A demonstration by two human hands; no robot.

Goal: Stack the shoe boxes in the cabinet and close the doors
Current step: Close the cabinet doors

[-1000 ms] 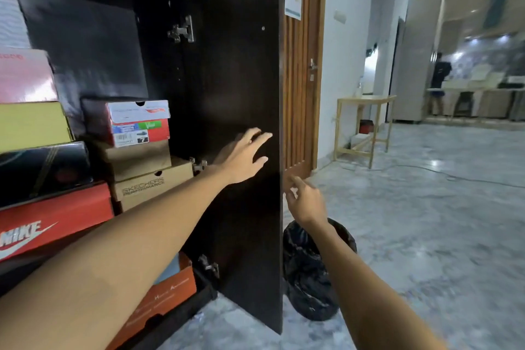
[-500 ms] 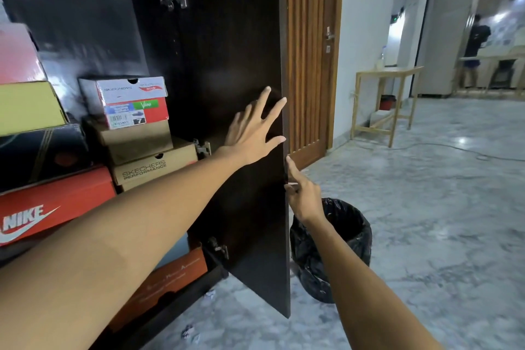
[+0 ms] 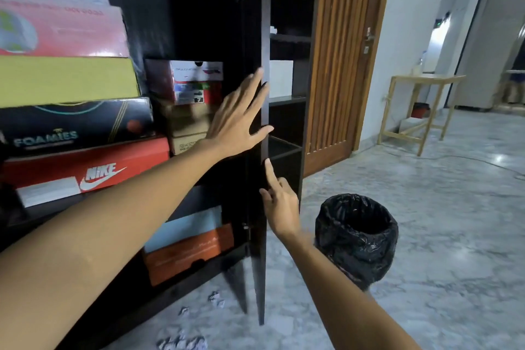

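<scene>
Shoe boxes sit stacked inside the dark cabinet [image 3: 199, 8]. Left stack, top to bottom: a white box, a pink box [image 3: 62, 31], a yellow box [image 3: 68, 79], a black FOAMIES box [image 3: 76, 125], a red NIKE box [image 3: 85, 170]. A smaller stack stands further back and to the right: a white-and-red box [image 3: 196, 81] on top of two brown cardboard boxes [image 3: 187, 128]. On the bottom shelf an orange box [image 3: 187, 253] lies under a pale blue one [image 3: 184, 226].

Cabinet door [image 3: 260, 236] is seen nearly edge-on, swung out from the cabinet, its lower corner just above the floor.

Left hand [image 3: 238, 119]: arm stretched forward across the front of the boxes, palm flat against the inner face of the door, fingers straight and spread, thumb out toward the door's edge. Holds nothing.

Right hand [image 3: 279, 204]: arm reaching up from the lower right, index finger extended with its tip touching the door's outer edge below the left hand; thumb also near the edge, remaining fingers loosely curled. Grips nothing.

Beyond the door, a narrow open shelf unit [image 3: 287, 99] holds a white box [image 3: 281, 78]. A black-lined waste bin [image 3: 356, 239] stands on the marble floor [image 3: 426, 221] just right of the right forearm. Crumpled paper scraps [image 3: 181, 342] lie on the floor by the cabinet base. A slatted wooden door [image 3: 341, 65] and a small wooden table [image 3: 420, 108] are further back on the right.
</scene>
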